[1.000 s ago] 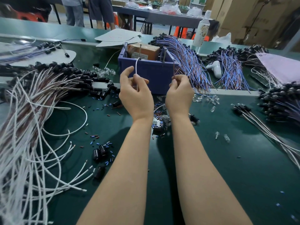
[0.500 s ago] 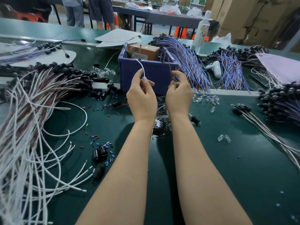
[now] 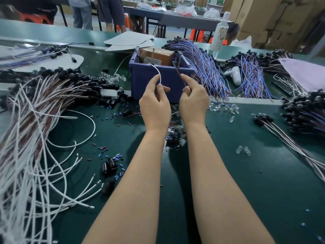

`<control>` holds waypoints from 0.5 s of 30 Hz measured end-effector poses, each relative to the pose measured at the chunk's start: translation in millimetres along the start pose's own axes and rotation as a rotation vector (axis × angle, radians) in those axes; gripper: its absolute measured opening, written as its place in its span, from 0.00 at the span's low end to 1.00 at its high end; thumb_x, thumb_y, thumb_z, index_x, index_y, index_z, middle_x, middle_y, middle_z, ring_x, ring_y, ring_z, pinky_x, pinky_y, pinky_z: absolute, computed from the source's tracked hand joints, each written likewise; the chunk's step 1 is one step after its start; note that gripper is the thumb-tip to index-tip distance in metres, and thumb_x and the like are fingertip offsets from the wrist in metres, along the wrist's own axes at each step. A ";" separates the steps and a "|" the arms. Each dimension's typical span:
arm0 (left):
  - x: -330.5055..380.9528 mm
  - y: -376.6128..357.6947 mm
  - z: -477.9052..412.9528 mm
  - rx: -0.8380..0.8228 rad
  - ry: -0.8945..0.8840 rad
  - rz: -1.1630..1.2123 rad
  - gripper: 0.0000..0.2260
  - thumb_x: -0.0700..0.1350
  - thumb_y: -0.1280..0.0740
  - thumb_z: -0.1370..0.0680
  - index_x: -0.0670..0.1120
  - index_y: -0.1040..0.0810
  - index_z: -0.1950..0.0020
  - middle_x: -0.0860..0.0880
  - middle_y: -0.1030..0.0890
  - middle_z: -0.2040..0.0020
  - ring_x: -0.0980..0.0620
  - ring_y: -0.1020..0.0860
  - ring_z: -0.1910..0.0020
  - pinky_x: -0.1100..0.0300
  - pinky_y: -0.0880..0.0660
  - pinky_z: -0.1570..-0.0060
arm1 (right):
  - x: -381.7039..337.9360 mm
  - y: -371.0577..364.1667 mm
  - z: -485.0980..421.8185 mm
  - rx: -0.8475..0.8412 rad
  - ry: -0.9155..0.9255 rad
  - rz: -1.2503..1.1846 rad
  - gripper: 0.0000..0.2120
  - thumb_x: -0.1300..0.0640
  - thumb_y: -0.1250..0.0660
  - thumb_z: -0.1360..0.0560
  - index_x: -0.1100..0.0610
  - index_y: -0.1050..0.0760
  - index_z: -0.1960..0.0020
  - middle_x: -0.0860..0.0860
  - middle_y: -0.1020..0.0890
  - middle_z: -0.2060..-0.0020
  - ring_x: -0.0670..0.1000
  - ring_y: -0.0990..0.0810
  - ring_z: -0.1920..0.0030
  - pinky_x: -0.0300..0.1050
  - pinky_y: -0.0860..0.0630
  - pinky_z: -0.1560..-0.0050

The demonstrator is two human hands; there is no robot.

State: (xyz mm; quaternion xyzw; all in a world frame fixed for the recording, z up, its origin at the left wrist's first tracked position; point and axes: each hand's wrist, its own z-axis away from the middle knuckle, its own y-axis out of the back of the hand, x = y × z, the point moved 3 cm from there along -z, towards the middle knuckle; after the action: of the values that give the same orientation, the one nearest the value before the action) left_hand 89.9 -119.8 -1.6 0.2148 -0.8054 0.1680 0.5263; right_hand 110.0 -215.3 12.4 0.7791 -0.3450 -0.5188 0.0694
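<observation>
Left hand [image 3: 154, 106], pinching white wire [image 3: 157, 70], is parting from right hand [image 3: 193, 103], pinching brown wire [image 3: 180, 74], before the blue bin [image 3: 140, 81]; light grips are risking slips.

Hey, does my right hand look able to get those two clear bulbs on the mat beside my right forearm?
Probably yes, once emptied: the clear bulbs lie open on the green mat, nothing over them, but the right hand pinches a brown wire, the left hand a white wire.

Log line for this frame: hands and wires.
left hand pinches white wire | right hand pinches brown wire | both in front of blue bin | upper wire ends apart
</observation>
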 end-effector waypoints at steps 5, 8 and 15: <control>0.0 -0.7 1.6 -0.006 -0.025 -0.014 0.14 0.40 0.42 0.18 0.42 0.26 0.35 0.53 0.20 0.59 0.54 0.24 0.63 0.49 0.23 0.51 | 1.5 1.5 0.0 0.014 -0.018 -0.023 0.21 0.67 0.43 0.22 0.53 0.26 0.34 0.56 0.20 0.43 0.53 0.23 0.44 0.43 0.29 0.40; -0.3 -1.0 1.7 -0.010 -0.039 -0.024 0.14 0.40 0.42 0.18 0.42 0.25 0.35 0.53 0.20 0.59 0.55 0.24 0.64 0.51 0.23 0.52 | 0.9 2.8 0.4 0.039 -0.019 -0.043 0.20 0.67 0.43 0.22 0.55 0.25 0.34 0.56 0.20 0.43 0.53 0.23 0.43 0.43 0.29 0.39; 0.7 0.4 2.1 0.002 -0.078 -0.047 0.14 0.40 0.42 0.18 0.43 0.25 0.34 0.53 0.20 0.59 0.54 0.25 0.65 0.56 0.23 0.54 | 3.0 2.7 -1.3 0.065 -0.052 -0.053 0.18 0.65 0.42 0.22 0.54 0.24 0.35 0.58 0.20 0.46 0.55 0.22 0.46 0.49 0.27 0.41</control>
State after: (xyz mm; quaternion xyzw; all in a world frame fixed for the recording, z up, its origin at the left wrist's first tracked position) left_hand 87.8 -120.7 -1.8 0.2406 -0.8199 0.1481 0.4980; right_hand 110.5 -219.5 12.0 0.7761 -0.3427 -0.5289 0.0211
